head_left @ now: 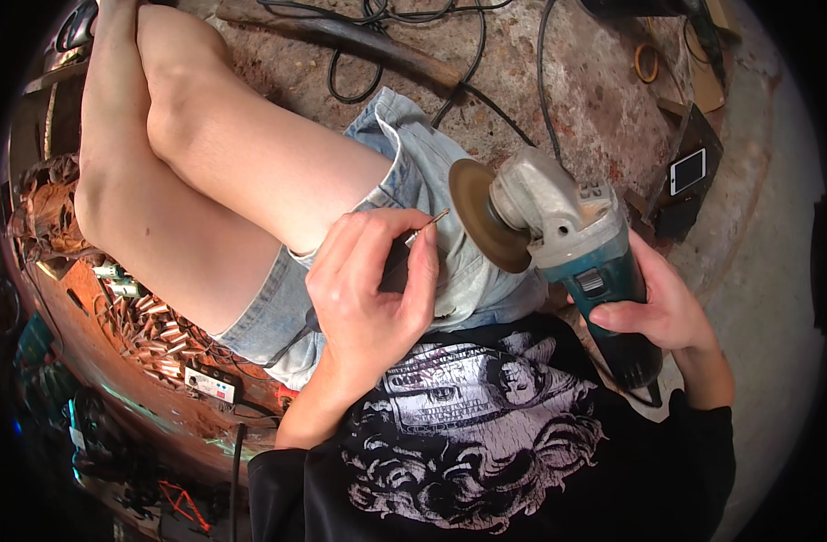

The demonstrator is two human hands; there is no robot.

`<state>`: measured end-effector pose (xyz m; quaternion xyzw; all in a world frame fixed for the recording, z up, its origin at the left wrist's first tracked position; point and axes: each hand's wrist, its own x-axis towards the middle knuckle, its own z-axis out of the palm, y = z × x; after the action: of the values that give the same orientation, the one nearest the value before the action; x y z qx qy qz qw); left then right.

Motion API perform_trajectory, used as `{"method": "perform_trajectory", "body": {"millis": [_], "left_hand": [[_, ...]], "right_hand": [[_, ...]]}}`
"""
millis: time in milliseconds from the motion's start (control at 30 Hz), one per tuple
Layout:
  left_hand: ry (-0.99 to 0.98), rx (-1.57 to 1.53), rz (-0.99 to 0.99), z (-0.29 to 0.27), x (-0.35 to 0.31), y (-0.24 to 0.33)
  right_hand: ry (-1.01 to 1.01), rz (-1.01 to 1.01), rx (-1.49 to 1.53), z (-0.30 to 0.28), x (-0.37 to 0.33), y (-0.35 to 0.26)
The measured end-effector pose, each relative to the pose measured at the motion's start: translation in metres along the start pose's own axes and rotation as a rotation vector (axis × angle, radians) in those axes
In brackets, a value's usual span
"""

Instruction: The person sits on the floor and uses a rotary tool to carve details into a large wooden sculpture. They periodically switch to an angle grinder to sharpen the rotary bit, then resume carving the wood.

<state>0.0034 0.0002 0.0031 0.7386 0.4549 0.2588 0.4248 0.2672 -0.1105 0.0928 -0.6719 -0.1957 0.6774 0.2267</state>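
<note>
My right hand [659, 303] is wrapped round the teal and black body of an angle grinder [603, 262], thumb near its switch. The grinder's brown, worn disc [475, 203] faces left; I cannot tell from this still whether it spins. My left hand [370, 275] pinches a small thin metal rod [438, 219] between thumb and forefinger. The rod's tip points at the disc's left face, close to it; whether they touch, I cannot tell. Both hands are above my lap, over the light denim shorts [463, 280].
Black cables [481, 54] and a wooden handle [350, 41] lie on the rough floor ahead. A phone [688, 172] rests at the right, near an orange ring [646, 63]. On the left are a pile of small metal pieces [152, 330] and a white power strip [210, 384].
</note>
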Motion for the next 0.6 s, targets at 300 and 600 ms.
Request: {"method": "perform_trajectory", "body": {"millis": [300,600], "left_hand": [[-0.004,0.019,-0.011,0.002,-0.001,0.001],[-0.007,0.010,-0.008,0.002,0.000,0.001]], "right_hand": [[0.191,-0.377,-0.673,0.007,-0.011,-0.004],[0.226,-0.583,-0.993,0.008,-0.011,-0.008]]}}
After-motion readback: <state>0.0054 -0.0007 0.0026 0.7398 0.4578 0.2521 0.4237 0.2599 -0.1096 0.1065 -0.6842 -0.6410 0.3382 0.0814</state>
